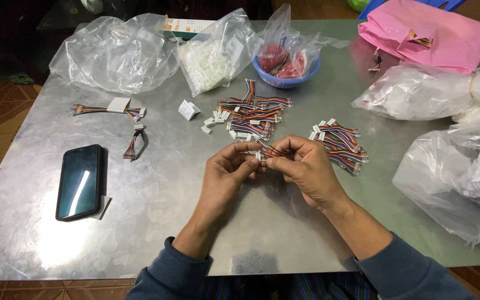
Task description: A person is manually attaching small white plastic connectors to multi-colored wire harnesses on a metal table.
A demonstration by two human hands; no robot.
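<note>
Over the middle of the metal table (156, 222), my left hand (229, 169) pinches a small white connector (258, 156) between thumb and fingertips. My right hand (301, 164) grips a short multicoloured wire harness (273, 150) whose end meets that connector. Just beyond my hands lies a pile of similar wire harnesses (254, 116) with several loose white connectors (218, 118) beside it. A second pile of harnesses (343, 143) lies to the right of my right hand.
A black phone (80, 181) lies at the left, with two separate harnesses (109, 109) beyond it. At the back stand a blue bowl (285, 79), a bag of white connectors (209, 58) and a crumpled clear bag (115, 53). A pink bag (426, 33) and clear bags (456, 166) crowd the right.
</note>
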